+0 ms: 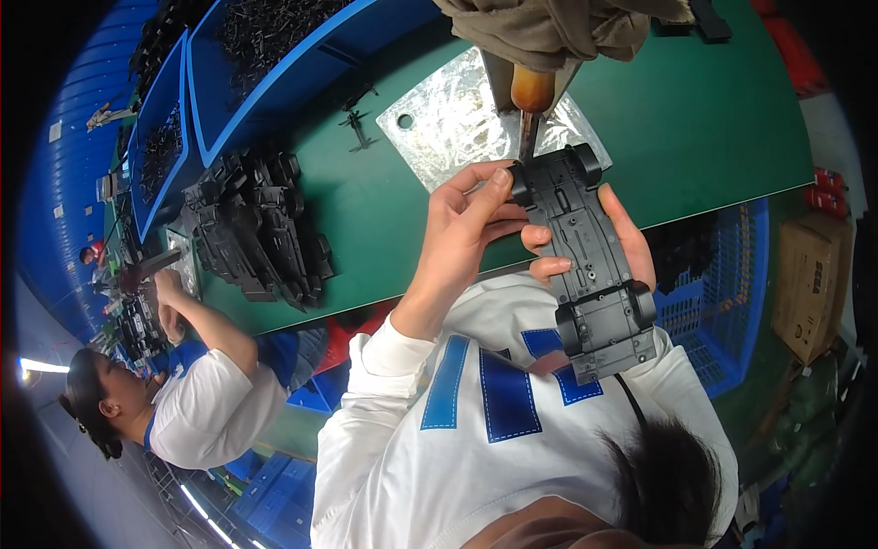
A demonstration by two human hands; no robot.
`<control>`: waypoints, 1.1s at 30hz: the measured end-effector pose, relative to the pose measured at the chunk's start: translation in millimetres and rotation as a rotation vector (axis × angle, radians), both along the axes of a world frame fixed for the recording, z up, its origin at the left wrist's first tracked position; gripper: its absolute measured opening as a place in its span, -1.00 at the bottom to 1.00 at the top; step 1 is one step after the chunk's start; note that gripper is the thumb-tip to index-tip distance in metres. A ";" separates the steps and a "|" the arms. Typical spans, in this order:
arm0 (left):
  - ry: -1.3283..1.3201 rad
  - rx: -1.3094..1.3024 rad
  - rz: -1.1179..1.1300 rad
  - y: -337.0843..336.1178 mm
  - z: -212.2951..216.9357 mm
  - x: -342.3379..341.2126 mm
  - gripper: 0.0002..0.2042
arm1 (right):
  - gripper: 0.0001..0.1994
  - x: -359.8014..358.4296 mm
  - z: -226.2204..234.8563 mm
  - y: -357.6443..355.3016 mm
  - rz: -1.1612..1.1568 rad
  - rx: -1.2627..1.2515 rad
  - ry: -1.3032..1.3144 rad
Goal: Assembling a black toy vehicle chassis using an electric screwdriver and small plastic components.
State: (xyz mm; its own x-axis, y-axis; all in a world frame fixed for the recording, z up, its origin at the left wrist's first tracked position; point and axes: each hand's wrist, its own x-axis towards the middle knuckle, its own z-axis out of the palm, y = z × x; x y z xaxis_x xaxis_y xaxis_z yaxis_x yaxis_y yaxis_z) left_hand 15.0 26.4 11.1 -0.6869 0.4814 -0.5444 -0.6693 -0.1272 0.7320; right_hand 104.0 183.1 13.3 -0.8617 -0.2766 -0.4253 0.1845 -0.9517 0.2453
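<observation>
The black chassis [593, 247], a toy-car underside by its look, is held above the near edge of the green desk [722, 110], its far end beside the metal shaft of an amber-handled tool [530, 91] mounted over the desk. Whether the tool's tip touches the chassis cannot be told, as it is hidden there.

The right hand [631, 242] has its grip clamped around the middle of the chassis, with fingers on both long sides. The left hand [462, 215] meets the far left corner with thumb and forefinger close together; whether that grip clamps the corner or only presses it is unclear.

This piece seems partway along: rounded wheel-like parts sit at all four corners, yet the far left one is evidently still being handled, so that corner probably remains to be finished.

To the left lies a pile of similar black parts [261, 224]; whether they are done or waiting is not shown. Beyond it, a blue bin [274, 78] holds plenty of small dark pieces.
</observation>
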 end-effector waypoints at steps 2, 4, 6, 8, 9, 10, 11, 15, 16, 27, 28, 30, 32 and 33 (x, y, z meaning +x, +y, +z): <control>0.004 0.005 0.000 -2.4 -0.2 -2.9 -0.63 | -0.46 -3.1 -0.4 -2.0 0.003 -0.009 0.011; 0.017 -0.005 0.021 -7.0 1.3 -1.6 -0.62 | -0.46 -4.2 -1.3 -4.1 0.026 -0.034 0.030; 0.016 -0.066 0.048 -10.5 3.7 2.4 -0.61 | -0.46 -4.2 -2.6 -4.3 0.071 -0.066 0.063; 0.055 -0.111 0.087 -8.7 -0.8 9.6 -0.61 | -0.46 -4.9 4.4 -6.1 0.059 -0.081 0.035; 0.054 -0.084 0.085 -6.1 1.6 9.3 -0.62 | -0.48 -2.4 1.0 -3.2 0.068 -0.065 0.041; 0.025 -0.015 0.102 -2.5 -6.8 11.3 -0.63 | -0.50 -2.2 4.5 2.3 0.093 -0.086 -0.011; 0.026 0.003 0.067 3.5 -8.2 10.2 -0.65 | -0.51 1.6 0.4 7.6 0.084 -0.068 -0.019; -0.001 0.115 0.032 7.0 -6.5 13.3 -0.70 | -0.52 12.4 -18.2 19.7 0.093 -0.062 -0.005; 0.016 0.111 0.029 5.2 -5.4 14.2 -0.69 | -0.52 13.2 -19.1 19.4 0.095 -0.061 -0.012; 0.042 0.077 0.036 -5.8 -5.9 2.8 -0.67 | -0.48 -1.4 -16.3 8.1 0.116 -0.080 -0.018; 0.043 0.074 0.031 -5.9 -5.6 3.0 -0.66 | -0.48 -1.6 -15.0 7.9 0.114 -0.077 -0.017; 0.044 0.069 0.040 -6.2 -4.8 4.9 -0.66 | -0.47 -1.1 -14.7 8.4 0.114 -0.073 -0.015; 0.047 0.064 0.054 -6.8 -4.7 7.8 -0.66 | -0.47 0.0 -15.9 8.6 0.128 -0.089 -0.014; 0.049 0.074 0.052 -5.7 -6.6 8.7 -0.66 | -0.47 1.3 -16.8 10.0 0.124 -0.088 -0.016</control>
State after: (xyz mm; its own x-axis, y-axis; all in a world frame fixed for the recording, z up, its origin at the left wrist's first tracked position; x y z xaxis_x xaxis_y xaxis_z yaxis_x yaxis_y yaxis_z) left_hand 23.7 20.6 4.5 -0.7367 0.4825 -0.4739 -0.6243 -0.2158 0.7508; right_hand 105.3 193.1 -3.4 -0.8116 -0.4177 -0.4085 0.2949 -0.8965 0.3307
